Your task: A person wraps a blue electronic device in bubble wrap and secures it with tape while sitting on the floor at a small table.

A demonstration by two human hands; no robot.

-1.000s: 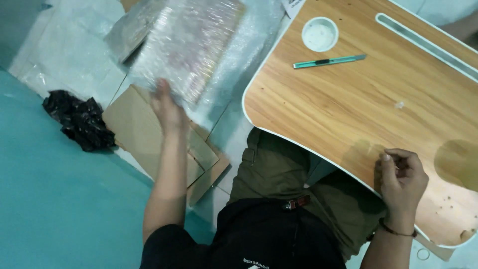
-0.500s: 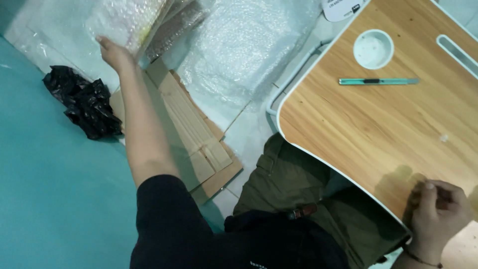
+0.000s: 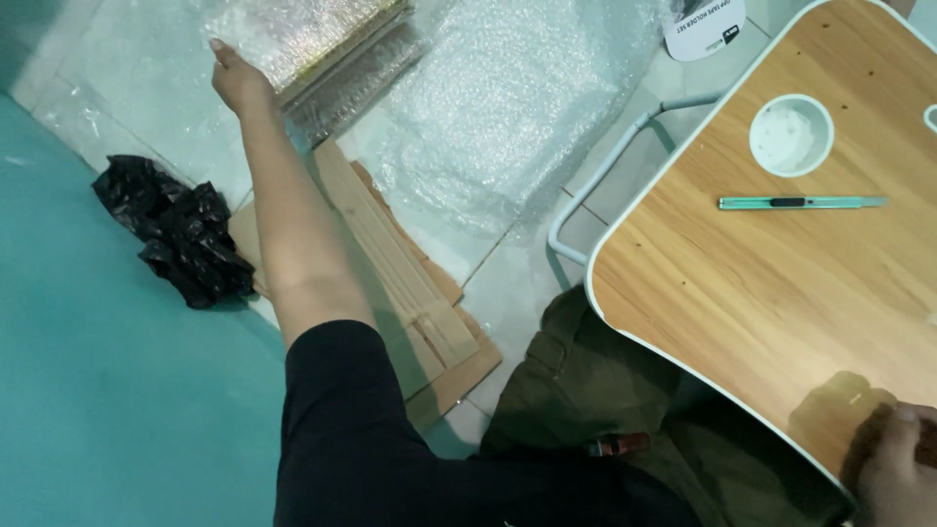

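We are looking down at our left hand, stretched out toward the upper left of the frame, where it is resting against the near edge of a bubble-wrapped flat bundle lying on the pale tiled floor. The fingers are lying over the far side of the bundle's edge, so we cannot tell whether they are spread or curled around it. Just right of the bundle, at top centre, a loose sheet of bubble wrap is spreading across the floor. Below the bundle, flattened cardboard pieces are lying under our forearm, and a crumpled black plastic bag is sitting to their left, at the edge of the teal mat.

On the right side of the frame, the wooden worktop with its white rim is sitting over our lap. A round white cup recess is showing near its upper part, and a green utility knife is lying just below that, well apart from both hands. Our right hand is resting at the lower right corner on the worktop's edge; its fingers are looking curled together, though partly cut off by the frame.
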